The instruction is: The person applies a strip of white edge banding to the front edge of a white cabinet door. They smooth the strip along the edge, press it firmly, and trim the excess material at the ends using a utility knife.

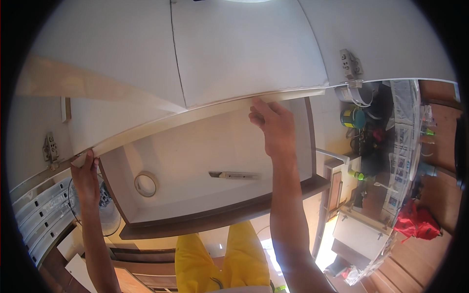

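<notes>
A long pale cream strip [161, 123], flat like tape or edging, runs along the lower edge of the white cabinet panels [244, 58]. At its left end, my left hand [86, 173] is closed on the strip, thumb and fingers pinching it. My right hand [273, 124] is further right along the same edge, with curled fingers gripping the strip; part of the fingertips is hidden. Below, an open drawer [227, 207] with a white inside and dark brown rim holds a roll of masking tape [146, 184] and a utility knife [234, 175] with its blade out.
Metal hinges [351, 63] are on the cabinet at both sides. A fan [105, 207] stands at the lower left, beside slotted metal sheeting [41, 215]. To the right are a paint can [352, 117], a bucket [359, 93], a red bag [416, 222] and a white box [360, 234].
</notes>
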The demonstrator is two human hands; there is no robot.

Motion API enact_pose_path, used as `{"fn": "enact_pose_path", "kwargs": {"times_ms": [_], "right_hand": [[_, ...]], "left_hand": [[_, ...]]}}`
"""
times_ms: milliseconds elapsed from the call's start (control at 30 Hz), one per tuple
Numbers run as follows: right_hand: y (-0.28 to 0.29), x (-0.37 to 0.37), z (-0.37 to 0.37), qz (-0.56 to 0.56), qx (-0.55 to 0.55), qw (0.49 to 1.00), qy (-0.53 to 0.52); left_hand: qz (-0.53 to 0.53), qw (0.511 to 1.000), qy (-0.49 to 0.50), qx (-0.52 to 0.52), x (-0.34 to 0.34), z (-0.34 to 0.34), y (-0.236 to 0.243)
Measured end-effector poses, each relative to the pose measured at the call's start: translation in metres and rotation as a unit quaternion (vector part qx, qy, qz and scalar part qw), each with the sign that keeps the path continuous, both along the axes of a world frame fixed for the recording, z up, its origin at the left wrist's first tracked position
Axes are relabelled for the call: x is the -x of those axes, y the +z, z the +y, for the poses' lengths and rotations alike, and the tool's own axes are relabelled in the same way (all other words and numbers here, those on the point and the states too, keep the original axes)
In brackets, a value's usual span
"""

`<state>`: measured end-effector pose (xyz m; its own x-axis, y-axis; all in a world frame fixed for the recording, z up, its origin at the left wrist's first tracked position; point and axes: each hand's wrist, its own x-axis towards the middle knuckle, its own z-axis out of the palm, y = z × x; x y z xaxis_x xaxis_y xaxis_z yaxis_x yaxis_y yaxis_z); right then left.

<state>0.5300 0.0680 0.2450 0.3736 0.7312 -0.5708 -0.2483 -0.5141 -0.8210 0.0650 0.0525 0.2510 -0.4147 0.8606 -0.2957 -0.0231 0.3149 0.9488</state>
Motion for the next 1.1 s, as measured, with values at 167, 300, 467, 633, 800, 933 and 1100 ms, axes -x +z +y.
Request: {"fn": "enact_pose_path", "kwargs": {"times_ms": [167,300,467,633,800,933,1100], "right_hand": [[-0.005,0.002,-0.004,0.067,-0.038,0.995,-0.060],[-0.009,0.001,-0.005,0.115,-0.062,0.987,-0.093],[-0.006,0.004,0.000,0.103,-0.054,0.987,-0.111],[-0.007,0.003,-0.001,0.102,-0.053,0.988,-0.099],[-0.012,0.002,-0.001,0.101,-0.044,0.989,-0.097],[-0.012,0.003,0.001,0.099,-0.054,0.986,-0.122],[-0.013,0.001,0.000,0.078,-0.050,0.989,-0.112]], "left_hand": [[-0.016,1.000,-0.026,-0.001,0.013,-0.003,-0.004],[-0.017,1.000,-0.023,-0.010,0.013,-0.003,-0.004],[-0.015,1.000,-0.010,-0.007,0.010,-0.004,-0.004],[-0.016,1.000,-0.010,-0.002,0.008,-0.005,-0.003],[-0.013,1.000,-0.008,0.007,0.007,-0.005,-0.001],[-0.011,1.000,-0.009,0.008,0.005,-0.005,-0.001],[-0.008,1.000,-0.004,0.010,0.004,-0.006,-0.003]]}}
